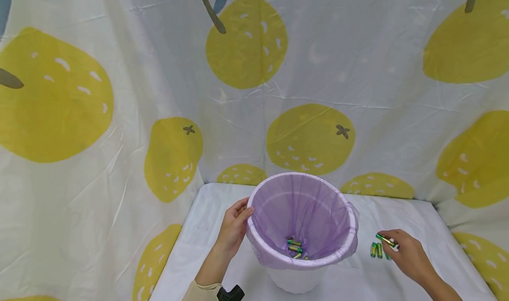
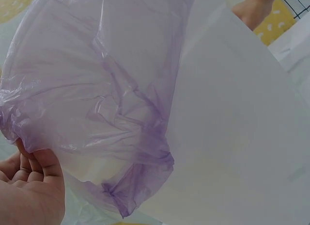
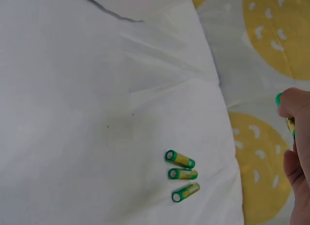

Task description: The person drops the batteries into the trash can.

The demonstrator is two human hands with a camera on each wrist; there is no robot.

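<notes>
A white bin stands on the table, lined with a thin purple plastic bag folded over its rim. My left hand grips the rim at its left side, thumb on top and fingers outside. Several green-and-gold batteries lie at the bottom of the bag. Right of the bin, my right hand pinches one battery between thumb and fingers, above the tabletop. Below that hand, three more batteries lie side by side on the white cloth in the right wrist view.
A white cloth covers the table. Curtains printed with yellow fruit hang behind it and along both sides. A black device is strapped on the left wrist. Dark grid wires show at the corner of the left wrist view.
</notes>
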